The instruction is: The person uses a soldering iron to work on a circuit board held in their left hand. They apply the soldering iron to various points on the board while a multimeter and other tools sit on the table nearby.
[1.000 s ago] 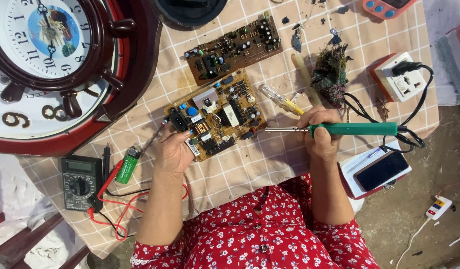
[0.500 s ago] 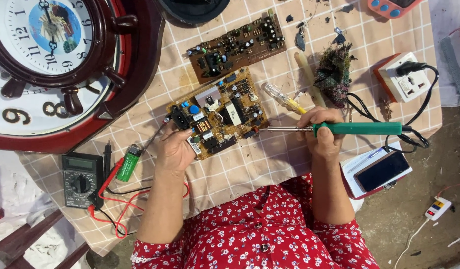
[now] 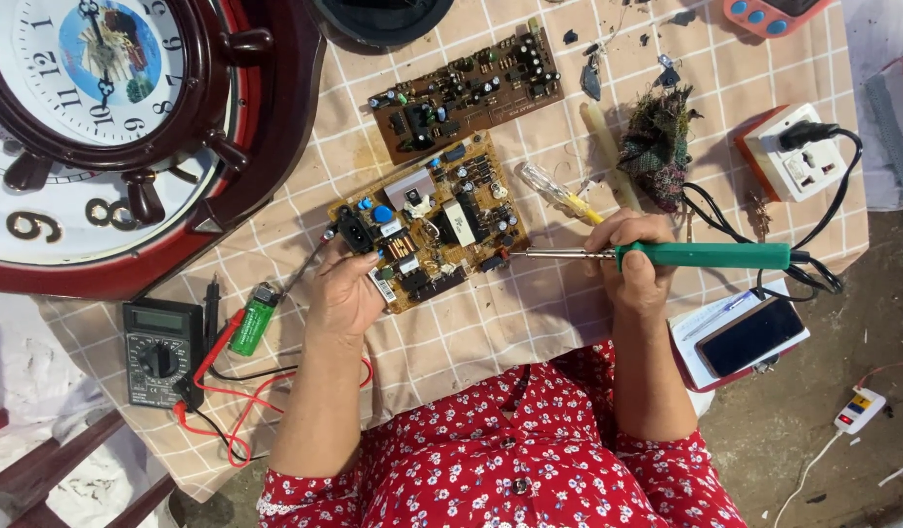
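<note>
Right hand (image 3: pixel 635 256) is closed around the green handle of a soldering iron (image 3: pixel 706 256), whose metal tip points to nine o'clock and meets the right edge of a tan circuit board (image 3: pixel 427 223). Left hand (image 3: pixel 346 293) grips that board's lower left corner, fingers curled over its edge, beside a small white label with dark print. The board lies near the middle of the bench (image 3: pixel 491 323), which is covered by a beige checked cloth.

At twelve o'clock from it lies a second, brown circuit board (image 3: pixel 466 90). Toward two o'clock sit a clear-handled screwdriver (image 3: pixel 559 191) and a dark scrap of cloth (image 3: pixel 657 142); farther right, a white socket block (image 3: pixel 795 156) with a black plug in it. At four o'clock a dark phone (image 3: pixel 750 335) rests on a notebook. At eight o'clock lie a green lighter (image 3: pixel 252 319) and a grey multimeter (image 3: pixel 160 347) with red and black leads. A large red-rimmed wall clock (image 3: pixel 129 147) fills the ten o'clock corner.
</note>
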